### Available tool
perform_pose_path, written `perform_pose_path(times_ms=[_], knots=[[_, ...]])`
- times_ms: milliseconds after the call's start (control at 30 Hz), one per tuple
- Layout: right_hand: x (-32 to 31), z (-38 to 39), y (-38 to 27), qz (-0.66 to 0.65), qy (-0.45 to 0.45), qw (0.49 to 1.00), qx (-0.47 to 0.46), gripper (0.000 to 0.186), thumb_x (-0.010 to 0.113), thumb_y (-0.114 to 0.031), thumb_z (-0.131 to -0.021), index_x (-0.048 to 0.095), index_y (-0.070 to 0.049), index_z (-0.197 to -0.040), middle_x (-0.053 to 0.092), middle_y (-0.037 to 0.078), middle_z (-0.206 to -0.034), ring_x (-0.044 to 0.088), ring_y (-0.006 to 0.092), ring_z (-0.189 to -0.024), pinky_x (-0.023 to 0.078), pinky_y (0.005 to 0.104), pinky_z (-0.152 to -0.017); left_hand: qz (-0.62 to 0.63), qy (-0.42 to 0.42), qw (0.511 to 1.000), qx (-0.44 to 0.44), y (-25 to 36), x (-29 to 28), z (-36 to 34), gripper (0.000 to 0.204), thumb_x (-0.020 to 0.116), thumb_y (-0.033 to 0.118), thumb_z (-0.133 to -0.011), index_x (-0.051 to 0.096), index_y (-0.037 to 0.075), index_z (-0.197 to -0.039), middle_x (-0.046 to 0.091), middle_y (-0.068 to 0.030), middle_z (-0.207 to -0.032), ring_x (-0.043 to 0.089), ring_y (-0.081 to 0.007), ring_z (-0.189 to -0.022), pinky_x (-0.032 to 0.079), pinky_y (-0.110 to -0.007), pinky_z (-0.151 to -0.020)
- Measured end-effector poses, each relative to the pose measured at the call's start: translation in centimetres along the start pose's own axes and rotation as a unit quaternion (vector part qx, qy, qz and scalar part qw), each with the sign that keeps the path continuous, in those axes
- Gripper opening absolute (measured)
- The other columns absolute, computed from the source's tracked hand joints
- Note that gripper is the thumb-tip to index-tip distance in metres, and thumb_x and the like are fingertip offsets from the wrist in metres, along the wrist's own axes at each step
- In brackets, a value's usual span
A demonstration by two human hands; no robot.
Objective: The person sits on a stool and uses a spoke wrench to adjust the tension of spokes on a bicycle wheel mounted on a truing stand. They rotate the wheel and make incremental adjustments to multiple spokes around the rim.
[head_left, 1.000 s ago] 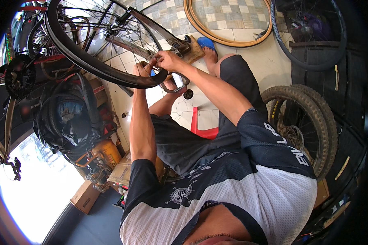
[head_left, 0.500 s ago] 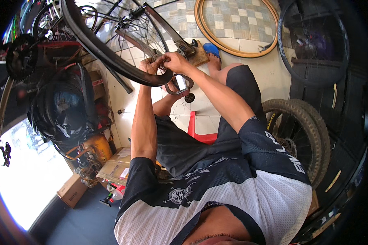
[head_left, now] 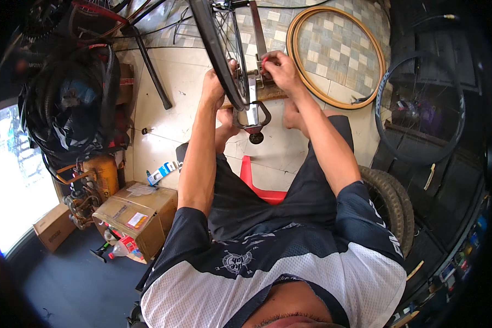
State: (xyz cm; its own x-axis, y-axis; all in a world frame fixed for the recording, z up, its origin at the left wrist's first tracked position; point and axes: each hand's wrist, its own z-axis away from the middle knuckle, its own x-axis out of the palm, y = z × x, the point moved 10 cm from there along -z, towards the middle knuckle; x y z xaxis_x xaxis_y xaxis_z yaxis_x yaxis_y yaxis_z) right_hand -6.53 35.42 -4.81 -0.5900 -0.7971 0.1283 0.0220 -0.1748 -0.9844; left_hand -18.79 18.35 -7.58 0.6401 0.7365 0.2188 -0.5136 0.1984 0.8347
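Observation:
A bicycle wheel stands edge-on in a metal truing stand on a wooden base. Against the left side of its rim is my left hand, closed around it, though the wheel hides some of the fingers. To the right of the wheel, my right hand pinches a small red piece beside the stand's upright. I cannot make out what that piece is. Below the rim sits the stand's dark curved caliper arm, with a round black knob at its near end.
Two tan tyres lie on the floor to the right. Farther right are a bare wheel and knobby-tyred wheels. A red stool shows between my legs. On the left are a cardboard box, an orange compressor and black bags.
The wheel now appears more edge-on and farther right in view. My hands, together at the rim before, have separated; the right is now at the stand's right side with a red piece.

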Motion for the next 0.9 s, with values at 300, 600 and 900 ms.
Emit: perform_pose_path(times_ms=[300,600,900], knots=[[-3.2,3.7,-3.5,0.074,-0.003,0.994,0.075,0.021,0.059,-0.012,-0.095,0.063,0.000,-0.112,0.067,0.005,-0.091,0.067,0.0122,-0.080,0.051,0.0263,-0.071,0.058,0.011,0.998,0.027,-1.2,0.8,-1.0,0.046,0.077,0.028,-0.093,0.061,-0.002,-0.124,0.070,-0.0069,-0.105,0.069,-0.0180,-0.092,0.053,-0.029,-0.070],[-4.4,4.0,-2.1,0.083,0.011,0.993,0.089,0.020,0.059,-0.011,-0.096,0.063,-0.001,-0.113,0.066,0.003,-0.091,0.065,0.0115,-0.080,0.051,0.0264,-0.072,0.071,0.031,0.997,0.018,-1.0,0.9,-0.7,0.044,0.079,0.024,-0.091,0.063,-0.002,-0.123,0.070,-0.0062,-0.104,0.069,-0.0182,-0.092,0.052,-0.029,-0.070],[-5.3,3.9,-1.3,0.092,0.025,0.991,0.097,0.022,0.057,-0.008,-0.094,0.063,-0.001,-0.114,0.065,0.004,-0.093,0.064,0.0117,-0.080,0.051,0.0260,-0.070,-0.044,0.041,0.997,0.046,-0.1,1.1,-0.3,0.062,0.067,0.040,-0.096,0.057,-0.005,-0.138,0.068,-0.0161,-0.121,0.066,-0.0205,-0.108,0.052,-0.032,-0.091]])
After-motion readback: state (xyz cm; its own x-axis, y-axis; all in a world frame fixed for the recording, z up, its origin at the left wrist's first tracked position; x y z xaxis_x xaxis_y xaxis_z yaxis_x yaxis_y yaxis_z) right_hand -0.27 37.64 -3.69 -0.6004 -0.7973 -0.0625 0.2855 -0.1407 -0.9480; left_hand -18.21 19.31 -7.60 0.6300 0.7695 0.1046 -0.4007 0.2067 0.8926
